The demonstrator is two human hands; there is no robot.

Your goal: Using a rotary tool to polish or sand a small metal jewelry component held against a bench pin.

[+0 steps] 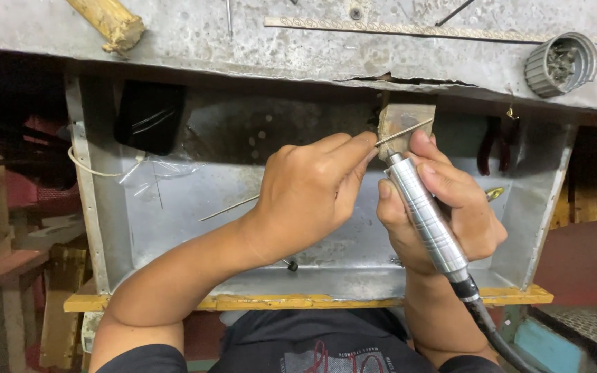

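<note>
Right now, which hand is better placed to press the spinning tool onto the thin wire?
Probably the right hand: it already grips the silver rotary tool, tip at the wooden peg. The left hand pinches the thin wire there.

The handpiece (428, 220) in the right hand (450, 207) is bright polished metal, ringed with fine grooves, glossy along its barrel; the hose (492, 331) at its 5 o'clock end looks like matt black rubber. The left hand (312, 197) pinches a thin metal wire (402, 132), dull grey, against a rough, worn wooden peg (403, 124). The tray (174, 221) below is sheet metal, scuffed and matt, with a chipped yellow-painted front edge (298, 302). The bench top (243, 34) at 12 o'clock is grey, pitted and cracked. At 2 o'clock sits a ribbed grey metal cup (561, 63); at 10 o'clock a rough wooden handle (108, 22)
</note>
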